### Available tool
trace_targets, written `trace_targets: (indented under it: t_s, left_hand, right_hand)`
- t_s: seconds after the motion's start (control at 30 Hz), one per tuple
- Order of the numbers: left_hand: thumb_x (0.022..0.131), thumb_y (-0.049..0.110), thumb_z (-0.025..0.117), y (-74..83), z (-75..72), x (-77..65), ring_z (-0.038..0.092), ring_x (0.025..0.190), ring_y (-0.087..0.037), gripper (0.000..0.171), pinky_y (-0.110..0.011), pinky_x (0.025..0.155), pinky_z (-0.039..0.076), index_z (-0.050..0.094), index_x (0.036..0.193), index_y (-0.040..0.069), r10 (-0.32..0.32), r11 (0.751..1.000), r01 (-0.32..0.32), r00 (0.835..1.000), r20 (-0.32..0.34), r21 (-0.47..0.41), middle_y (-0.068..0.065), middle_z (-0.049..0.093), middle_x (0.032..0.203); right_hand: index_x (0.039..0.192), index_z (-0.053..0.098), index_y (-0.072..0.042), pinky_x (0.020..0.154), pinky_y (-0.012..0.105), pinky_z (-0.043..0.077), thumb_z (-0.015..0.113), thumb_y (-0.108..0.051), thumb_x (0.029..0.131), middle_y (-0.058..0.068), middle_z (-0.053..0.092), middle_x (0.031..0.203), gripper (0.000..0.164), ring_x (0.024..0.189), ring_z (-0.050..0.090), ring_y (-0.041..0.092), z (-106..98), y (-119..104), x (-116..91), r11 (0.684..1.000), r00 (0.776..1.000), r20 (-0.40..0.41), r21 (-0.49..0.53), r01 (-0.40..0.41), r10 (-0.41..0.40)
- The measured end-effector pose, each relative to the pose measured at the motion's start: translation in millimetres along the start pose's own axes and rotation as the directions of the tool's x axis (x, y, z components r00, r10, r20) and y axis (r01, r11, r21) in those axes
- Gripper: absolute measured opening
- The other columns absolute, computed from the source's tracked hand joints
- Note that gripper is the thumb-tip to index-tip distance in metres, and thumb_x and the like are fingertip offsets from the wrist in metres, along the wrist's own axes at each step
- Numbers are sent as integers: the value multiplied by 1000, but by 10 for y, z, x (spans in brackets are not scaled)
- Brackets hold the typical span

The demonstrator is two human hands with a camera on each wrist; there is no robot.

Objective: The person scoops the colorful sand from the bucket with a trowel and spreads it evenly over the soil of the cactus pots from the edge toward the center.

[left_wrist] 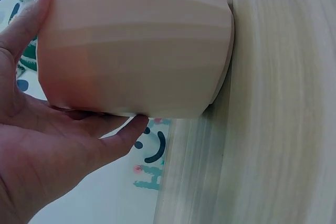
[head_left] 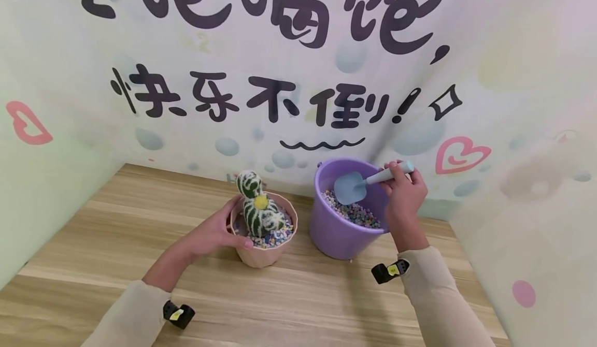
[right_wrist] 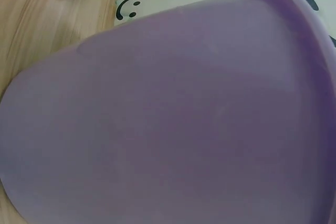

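Observation:
My left hand (head_left: pixel 216 233) holds a pink flowerpot (head_left: pixel 263 256) by its left side, thumb at the rim and fingers round the wall. In the pot stands a green and white striped cactus (head_left: pixel 261 217) with a yellow flower, among colourful pebbles (head_left: pixel 275 237). The pot's faceted wall (left_wrist: pixel 142 45) fills much of the left wrist view. My right hand (head_left: pixel 404 194) grips the handle of a light blue shovel (head_left: pixel 350 188) over a purple bucket (head_left: pixel 338 241). Many small coloured pebbles (head_left: pixel 356 215) lie inside the bucket. In the right wrist view the bucket's wall (right_wrist: pixel 184 119) hides the hand and shovel.
Pot and bucket stand side by side on a wood-grain table (head_left: pixel 261 305). Right behind them rises a white printed backdrop (head_left: pixel 298 67) with dark lettering, and side panels flank the table at left and right.

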State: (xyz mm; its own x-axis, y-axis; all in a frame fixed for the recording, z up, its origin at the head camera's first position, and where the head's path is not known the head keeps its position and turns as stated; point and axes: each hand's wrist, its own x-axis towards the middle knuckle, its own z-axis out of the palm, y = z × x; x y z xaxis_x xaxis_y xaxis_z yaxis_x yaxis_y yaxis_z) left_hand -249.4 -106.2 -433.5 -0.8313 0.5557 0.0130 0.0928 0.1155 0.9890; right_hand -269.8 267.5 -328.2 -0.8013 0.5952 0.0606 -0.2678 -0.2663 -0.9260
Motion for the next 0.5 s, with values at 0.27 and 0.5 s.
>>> trace_targets:
  t_s: [0.27,0.5]
  left_hand:
    - [83,20,78,27,74,-79,13,145,-43,114,-56,114,24,-8,156,10,-15,999,16,999,-46,37,-21,-3,162]
    - [84,23,76,101,158,-137,12,146,-42,112,-58,114,21,-8,155,7,-29,993,41,994,-101,114,-20,2,162]
  right_hand:
    - [107,63,-5,76,30,58,75,-20,86,8,70,97,29,95,70,26,-17,15,5,1000,1000,-8,-2,14,-14]
    - [118,60,1,80,31,58,75,-18,86,11,69,100,40,97,69,27,-7,29,36,1000,1000,14,-11,9,-9]
